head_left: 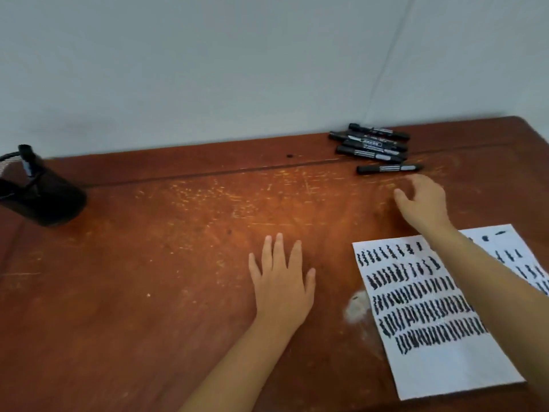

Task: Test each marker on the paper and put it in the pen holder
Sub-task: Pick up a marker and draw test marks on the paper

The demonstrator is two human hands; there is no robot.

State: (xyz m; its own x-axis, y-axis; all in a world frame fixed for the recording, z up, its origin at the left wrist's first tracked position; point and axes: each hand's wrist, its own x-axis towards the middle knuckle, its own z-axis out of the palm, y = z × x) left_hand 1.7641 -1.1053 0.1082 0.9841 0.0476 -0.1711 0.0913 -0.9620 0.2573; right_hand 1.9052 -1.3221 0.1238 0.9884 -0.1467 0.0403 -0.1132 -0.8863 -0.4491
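Right hand [423, 203] hovered loose, empty, near lone marker [389, 168] by table's far edge; clumsy grab might roll it. Left hand [282, 281] lay flat, empty.

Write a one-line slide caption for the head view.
Right hand reaches toward black markers; left hand rests flat on the table beside the paper.

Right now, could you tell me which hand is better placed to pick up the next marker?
The right hand: it hovers open just short of the nearest marker, while the left hand lies flat mid-table.
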